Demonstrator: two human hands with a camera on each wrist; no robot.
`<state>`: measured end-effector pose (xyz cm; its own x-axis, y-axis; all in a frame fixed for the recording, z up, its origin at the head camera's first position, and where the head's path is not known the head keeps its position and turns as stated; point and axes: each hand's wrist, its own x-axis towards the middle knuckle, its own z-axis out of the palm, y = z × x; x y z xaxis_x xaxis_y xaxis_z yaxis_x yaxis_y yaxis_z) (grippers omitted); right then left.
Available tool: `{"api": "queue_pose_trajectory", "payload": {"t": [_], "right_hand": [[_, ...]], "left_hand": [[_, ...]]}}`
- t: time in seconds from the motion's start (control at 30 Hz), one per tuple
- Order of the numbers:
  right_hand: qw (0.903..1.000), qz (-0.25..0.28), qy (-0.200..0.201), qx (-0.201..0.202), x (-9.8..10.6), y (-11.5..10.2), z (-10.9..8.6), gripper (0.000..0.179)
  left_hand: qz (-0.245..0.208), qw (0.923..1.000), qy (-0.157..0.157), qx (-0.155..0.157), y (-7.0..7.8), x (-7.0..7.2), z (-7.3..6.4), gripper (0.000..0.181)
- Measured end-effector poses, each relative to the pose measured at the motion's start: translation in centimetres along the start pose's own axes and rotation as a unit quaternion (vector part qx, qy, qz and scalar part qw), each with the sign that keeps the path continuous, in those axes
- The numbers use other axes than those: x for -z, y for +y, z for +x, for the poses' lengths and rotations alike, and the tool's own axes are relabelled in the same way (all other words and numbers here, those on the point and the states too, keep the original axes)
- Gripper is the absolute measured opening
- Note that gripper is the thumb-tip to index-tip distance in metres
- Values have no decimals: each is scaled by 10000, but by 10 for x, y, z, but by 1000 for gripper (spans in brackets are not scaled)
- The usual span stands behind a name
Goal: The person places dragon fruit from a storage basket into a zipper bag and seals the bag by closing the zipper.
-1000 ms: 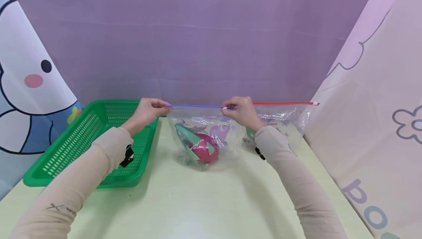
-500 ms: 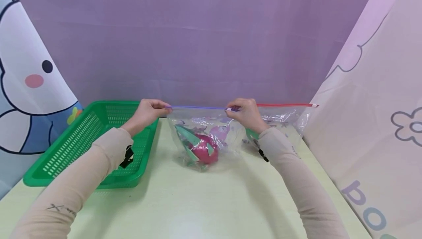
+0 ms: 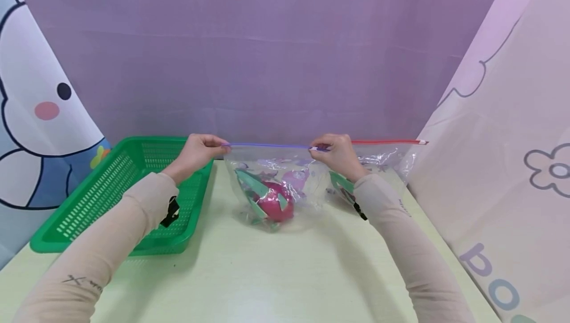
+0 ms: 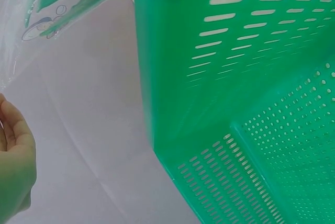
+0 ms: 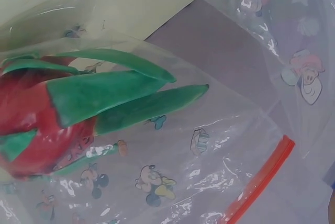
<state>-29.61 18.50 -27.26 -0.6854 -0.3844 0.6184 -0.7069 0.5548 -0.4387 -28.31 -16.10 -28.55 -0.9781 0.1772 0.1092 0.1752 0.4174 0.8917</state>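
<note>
My left hand [image 3: 198, 156] pinches the left end of a purple zip strip on a clear zip bag [image 3: 242, 157]. Farther right along that strip, my right hand [image 3: 342, 157] pinches at the small white slider [image 3: 314, 148]. Inside the bag, which hangs upright close over the table, a red dragon fruit [image 3: 278, 207] with long green scales shows through the plastic. A second zip bag [image 5: 183, 161] with a red zip lies behind my right hand, partly hidden by it. It holds another dragon fruit [image 5: 31, 114], seen large in the right wrist view.
A green perforated basket [image 3: 189, 236] stands on the left of the pale table [image 3: 249, 273], beside and under my left forearm. A purple curtain [image 3: 285, 56] closes off the back. Printed cloth panels [image 3: 503, 140] flank both sides.
My right hand has slid a little to the right along the purple strip, and the white slider has moved with it. My left hand stays at the strip's left end.
</note>
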Motion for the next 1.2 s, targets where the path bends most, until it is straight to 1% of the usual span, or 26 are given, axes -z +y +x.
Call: {"api": "queue_pose_trajectory", "payload": {"t": [0.17, 0.37, 0.53, 0.77, 0.97, 1.2], "right_hand": [[10000, 30, 27, -7, 1, 1, -2, 8], [9999, -58, 94, 32, 3, 3, -3, 8], [9999, -64, 60, -107, 6, 6, -4, 8], [9997, -73, 33, -233, 10, 6, -8, 8], [9996, -210, 71, -197, 13, 6, -11, 8], [9990, -360, 251, -102, 14, 7, -13, 8]], "left_hand": [[6, 10000, -5, 0, -1, 1, 0, 37], [32, 10000, 18, 11, -1, 2, 0, 37], [41, 10000, 38, 6, 0, 2, -1, 35], [3, 10000, 65, 57, -2, 2, -1, 36], [-50, 9999, 84, 105, -4, 3, -1, 34], [4, 10000, -5, 28, -3, 5, -1, 37]]}}
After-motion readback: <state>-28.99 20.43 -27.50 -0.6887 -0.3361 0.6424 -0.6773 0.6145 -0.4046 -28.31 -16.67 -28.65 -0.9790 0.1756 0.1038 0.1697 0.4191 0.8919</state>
